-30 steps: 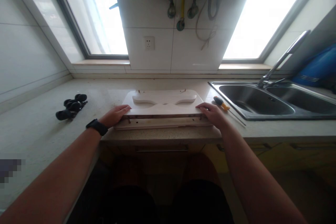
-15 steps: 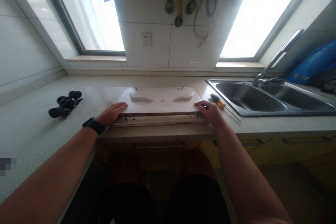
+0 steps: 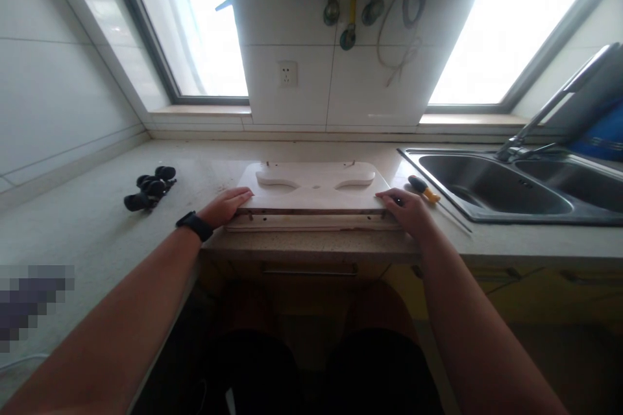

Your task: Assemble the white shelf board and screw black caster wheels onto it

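Observation:
A white panel point(image 3: 315, 198) with curved cutouts lies on the counter in front of me. Small pegs point(image 3: 353, 163) stick up along its far edge. Closer to me, along the counter's front edge, is a narrow white board point(image 3: 311, 223) with holes; a dark gap shows between the two. My left hand point(image 3: 226, 205) is closed around the panel's left front corner, fingers on top. On the opposite corner, my right hand point(image 3: 403, 205) grips the panel, with its thumb side hidden from view. Just beyond the right hand lies a screwdriver point(image 3: 428, 192) with a black and yellow handle.
A steel double sink point(image 3: 481, 188) with a tall faucet point(image 3: 549, 104) is set into the counter on the right. Several black casters point(image 3: 150, 189) sit at the left. Pipes point(image 3: 331, 10) and a socket point(image 3: 288, 73) are on the wall.
The whole scene has shifted right in view as my head turned slightly left. Both hands stay on the panel's corners, and the panel looks unmoved on the counter.

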Motion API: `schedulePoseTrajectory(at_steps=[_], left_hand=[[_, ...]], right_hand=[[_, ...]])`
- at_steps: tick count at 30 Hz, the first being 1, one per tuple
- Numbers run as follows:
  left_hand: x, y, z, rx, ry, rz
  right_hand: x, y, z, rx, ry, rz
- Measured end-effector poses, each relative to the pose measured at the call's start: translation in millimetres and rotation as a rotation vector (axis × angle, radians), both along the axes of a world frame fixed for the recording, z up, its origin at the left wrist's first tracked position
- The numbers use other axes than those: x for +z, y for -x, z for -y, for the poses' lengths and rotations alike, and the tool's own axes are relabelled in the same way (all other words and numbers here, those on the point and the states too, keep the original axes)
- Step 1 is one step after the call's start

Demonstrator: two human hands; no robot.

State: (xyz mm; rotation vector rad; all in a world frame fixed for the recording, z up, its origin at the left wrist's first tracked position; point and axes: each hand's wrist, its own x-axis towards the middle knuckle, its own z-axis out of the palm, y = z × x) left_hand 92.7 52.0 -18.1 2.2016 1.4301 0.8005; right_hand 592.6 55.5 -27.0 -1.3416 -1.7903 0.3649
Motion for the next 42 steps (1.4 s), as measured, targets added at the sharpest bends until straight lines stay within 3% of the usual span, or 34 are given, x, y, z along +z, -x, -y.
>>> schedulePoseTrajectory(at_steps=[9, 24, 33, 42], left_hand=[[15.3, -7, 7, -0.027, 0.121, 0.113], [15.5, 1, 12, -0.085, 0.374, 0.322], [18.1, 0, 11, -0.088, 0.313, 0.213], [16.4, 1, 11, -0.08, 0.35, 0.261]], right_hand=[[-3.4, -3, -1, -0.029, 0.02, -0.045], [-10.4, -13, -4, -0.07, 0.026, -0.147], [-7.9, -11, -3, -0.064, 0.026, -0.113], [-8.1, -12, -3, -0.04, 0.069, -0.145]])
